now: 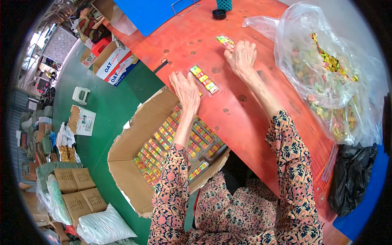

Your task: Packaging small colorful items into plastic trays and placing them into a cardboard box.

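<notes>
My left hand (185,90) is at the table's left edge, fingers curled down over a clear strip pack. Only a bit of that pack's yellow shows beside the palm. Right next to it lies another clear strip pack (204,79) of small red, yellow and green wrapped pieces, flat on the red table (220,118). Farther off, my right hand (243,57) has its bent fingers closed on the near end of a similar strip pack (224,41). Under my left forearm stands an open cardboard box (130,163), with rows of such strip packs (163,136) inside.
A large clear plastic bag (294,41) of loose wrapped pieces sits on the table's right, with a black plastic bag (353,175) nearer me. At the far edge are a black round dish (219,14) and a teal cup (224,4). Closed cartons (77,179) stand left; another person (92,26) sits far left.
</notes>
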{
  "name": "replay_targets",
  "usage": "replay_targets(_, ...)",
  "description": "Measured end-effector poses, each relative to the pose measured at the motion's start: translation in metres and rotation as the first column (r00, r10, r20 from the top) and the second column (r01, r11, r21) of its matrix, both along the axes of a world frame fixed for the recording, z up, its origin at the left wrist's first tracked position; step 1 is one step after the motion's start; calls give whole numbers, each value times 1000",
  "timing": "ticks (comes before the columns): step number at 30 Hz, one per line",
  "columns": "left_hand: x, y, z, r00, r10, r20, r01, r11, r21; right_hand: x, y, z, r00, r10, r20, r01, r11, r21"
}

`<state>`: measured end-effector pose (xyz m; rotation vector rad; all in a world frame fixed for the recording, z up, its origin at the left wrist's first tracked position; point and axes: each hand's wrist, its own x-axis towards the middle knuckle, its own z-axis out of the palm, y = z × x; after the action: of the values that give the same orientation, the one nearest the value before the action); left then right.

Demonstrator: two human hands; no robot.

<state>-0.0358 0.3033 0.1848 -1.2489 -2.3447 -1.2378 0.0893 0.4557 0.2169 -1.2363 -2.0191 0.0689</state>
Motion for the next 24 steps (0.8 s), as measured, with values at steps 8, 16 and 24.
replay_targets(8, -3, -6, 1, 997, 54, 46, -57, 996, 75, -3, 1, -12, 978, -93, 187, 103, 994, -43)
replay_targets(16, 3, -5, 7, 990, 20, 141, -44, 984, 171, 9, 19, -27, 984, 155, 87, -155, 988, -4)
replay_targets(24, 3, -9, 15, 979, 28, 204, -73, 973, 218, -11, -63, 1, 914, 344, -215, -377, 916, -136)
